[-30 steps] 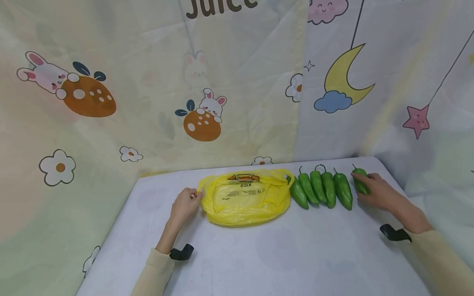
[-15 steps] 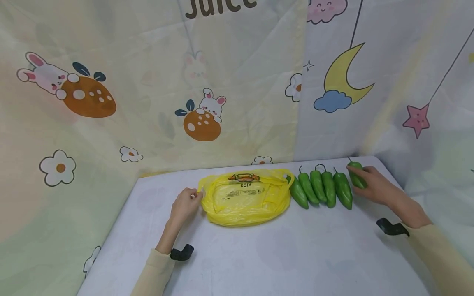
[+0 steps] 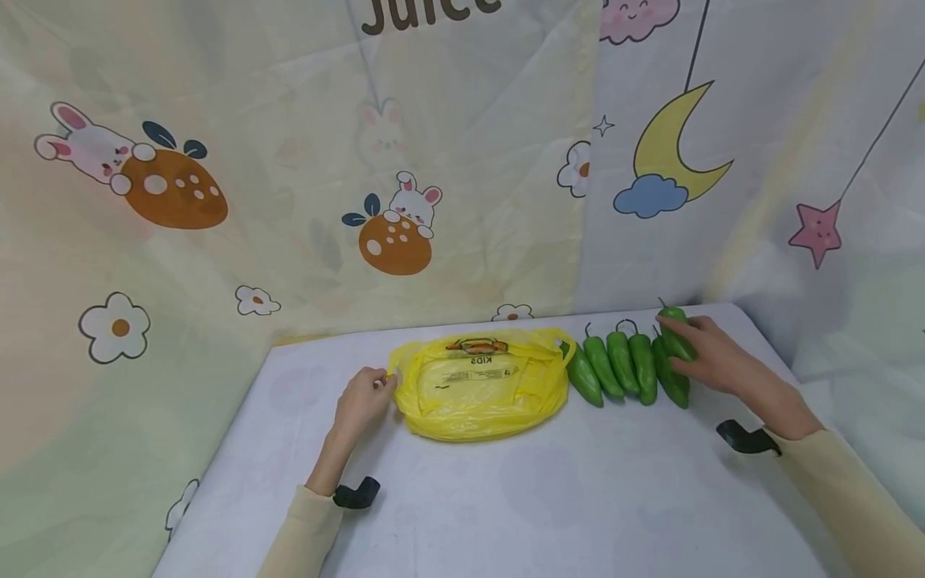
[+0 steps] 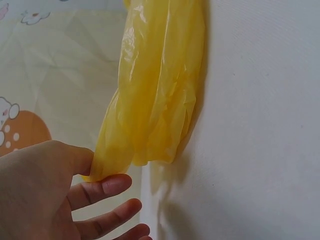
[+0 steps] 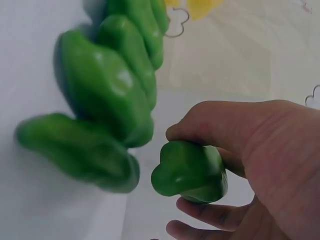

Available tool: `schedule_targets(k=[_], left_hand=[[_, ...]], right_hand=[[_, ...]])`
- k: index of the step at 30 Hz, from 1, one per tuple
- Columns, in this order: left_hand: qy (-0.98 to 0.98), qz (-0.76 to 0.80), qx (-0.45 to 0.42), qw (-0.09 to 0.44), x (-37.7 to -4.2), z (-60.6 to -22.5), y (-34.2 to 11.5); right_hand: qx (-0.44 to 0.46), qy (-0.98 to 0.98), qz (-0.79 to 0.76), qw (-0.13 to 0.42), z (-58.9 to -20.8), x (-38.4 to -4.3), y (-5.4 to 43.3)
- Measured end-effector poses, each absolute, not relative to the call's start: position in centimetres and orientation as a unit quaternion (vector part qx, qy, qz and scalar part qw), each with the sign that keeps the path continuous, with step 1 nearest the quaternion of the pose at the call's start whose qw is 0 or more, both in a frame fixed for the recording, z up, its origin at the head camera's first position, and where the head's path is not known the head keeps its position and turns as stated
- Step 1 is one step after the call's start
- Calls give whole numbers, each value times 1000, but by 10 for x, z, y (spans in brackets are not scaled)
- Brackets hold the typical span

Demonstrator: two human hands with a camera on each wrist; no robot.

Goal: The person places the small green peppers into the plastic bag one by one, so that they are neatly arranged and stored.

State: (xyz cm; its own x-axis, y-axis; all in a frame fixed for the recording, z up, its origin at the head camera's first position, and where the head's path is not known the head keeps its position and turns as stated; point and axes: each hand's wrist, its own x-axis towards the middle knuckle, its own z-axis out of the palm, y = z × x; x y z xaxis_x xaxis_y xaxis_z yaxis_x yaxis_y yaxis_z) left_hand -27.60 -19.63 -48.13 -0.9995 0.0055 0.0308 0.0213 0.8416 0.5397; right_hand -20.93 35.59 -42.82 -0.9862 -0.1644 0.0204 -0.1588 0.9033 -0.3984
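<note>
The left hand [image 3: 363, 397] pinches the bag [image 3: 470, 413] by its left edge; far right, the right hand [image 3: 717, 359] grips a pepper [image 3: 675, 327].

Bag [image 3: 473, 393] on table [image 3: 542, 506]; pepper row [image 3: 622, 365] right, leftmost perhaps touching bag.

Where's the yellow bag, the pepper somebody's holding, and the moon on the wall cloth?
Yellow bag [image 3: 477, 393]: head view, middle of its printed side.
Held pepper [image 5: 184, 171]: right wrist view, the end facing the camera.
Moon [image 3: 659, 144]: head view, thick middle of the crescent.
</note>
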Motion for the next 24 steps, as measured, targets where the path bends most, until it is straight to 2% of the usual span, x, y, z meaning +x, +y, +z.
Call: schedule_targets(k=[24], left_hand=[[-960, -278, -2, 13, -275, -483, -195]], right_hand=[[-101, 972, -212, 7, -409, -211, 295]])
